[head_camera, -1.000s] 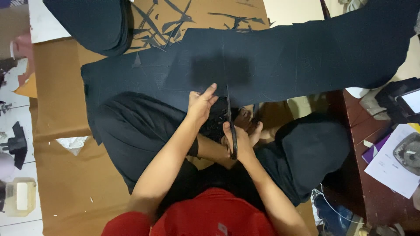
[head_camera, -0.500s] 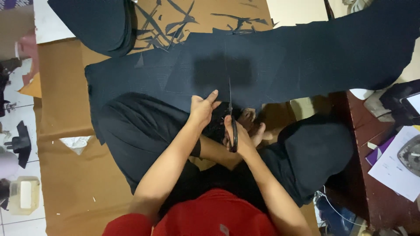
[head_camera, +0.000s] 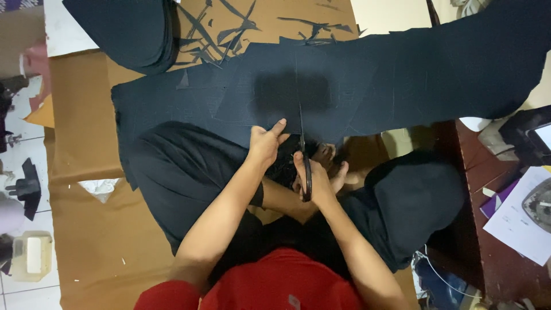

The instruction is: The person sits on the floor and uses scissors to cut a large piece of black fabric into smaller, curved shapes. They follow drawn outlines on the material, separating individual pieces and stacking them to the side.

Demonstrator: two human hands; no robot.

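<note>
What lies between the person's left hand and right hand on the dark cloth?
In the head view, the scissors' blades run up between the left hand and the right hand, over the dark cloth.

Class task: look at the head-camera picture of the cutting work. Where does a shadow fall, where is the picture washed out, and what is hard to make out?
Head view: a soft dark shadow patch lies on the navy fabric just above the scissors; the top right corner is pale and overexposed; the dark blades blend into the cloth, so their edges are hard to trace; left hand and right hand are evenly lit and fairly sharp.
</note>
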